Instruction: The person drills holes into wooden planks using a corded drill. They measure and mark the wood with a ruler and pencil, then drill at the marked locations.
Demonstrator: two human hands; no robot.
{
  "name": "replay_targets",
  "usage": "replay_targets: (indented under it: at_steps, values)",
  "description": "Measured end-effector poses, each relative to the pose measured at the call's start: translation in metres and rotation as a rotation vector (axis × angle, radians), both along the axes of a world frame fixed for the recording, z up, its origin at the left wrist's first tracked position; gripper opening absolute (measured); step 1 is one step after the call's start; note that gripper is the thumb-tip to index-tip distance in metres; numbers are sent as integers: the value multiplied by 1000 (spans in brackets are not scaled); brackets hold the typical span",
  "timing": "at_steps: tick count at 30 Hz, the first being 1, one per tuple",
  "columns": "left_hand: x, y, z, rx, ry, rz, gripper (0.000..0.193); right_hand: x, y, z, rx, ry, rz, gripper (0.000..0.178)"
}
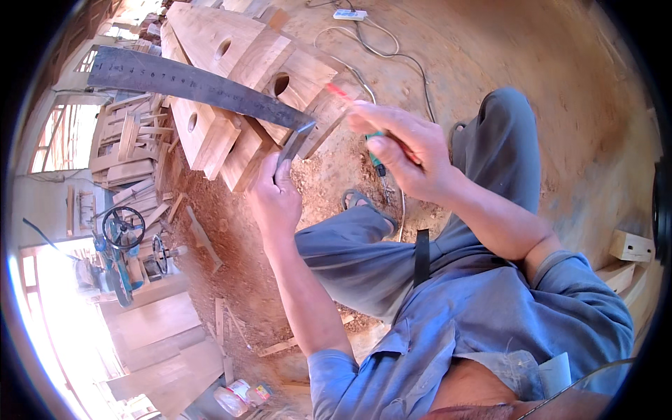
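Note:
My left hand (274,198) grips the short leg of a large dark metal carpenter's square (196,82), whose long ruled blade stretches up and left over a row of wooden boards (241,63) with round holes. My right hand (402,147) holds a red pencil (339,90), its tip close to the end of a board near the square's corner. A teal-handled tool (379,168) shows just below my right hand; whether the hand holds it is unclear.
Sawdust covers the dirt floor (532,42). A white power strip (348,14) and cables lie at the top. Stacked timber (129,150) and a blue machine with handwheels (122,245) stand at the left. Wood blocks (630,246) sit at the right. My sandalled foot (364,204) rests below the boards.

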State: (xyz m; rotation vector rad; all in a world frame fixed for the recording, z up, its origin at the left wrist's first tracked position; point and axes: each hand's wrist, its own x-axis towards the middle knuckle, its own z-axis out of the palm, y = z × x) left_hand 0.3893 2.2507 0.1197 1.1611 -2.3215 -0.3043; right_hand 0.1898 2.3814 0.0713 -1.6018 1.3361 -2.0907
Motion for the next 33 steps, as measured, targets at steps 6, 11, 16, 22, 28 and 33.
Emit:
replay_targets:
  at_steps: [6,11,16,22,28,33]
  values:
    - [12,37,-1,-243,-88,171,21,11,1,-16,-29,-423,131,31]
    - [18,72,-2,-297,-91,310,23,6,-8,-4,-143,-725,291,33]
    - [19,83,-30,-286,32,421,25,-9,-12,-17,17,-947,303,38]
    - [11,84,-41,-303,85,513,26,-25,-13,-16,96,-1092,135,37]
    - [11,72,-57,-436,164,445,36,-45,-22,-12,98,-1180,41,34]
    - [1,82,-30,582,781,472,43,-71,-37,-29,118,-1227,20,29]
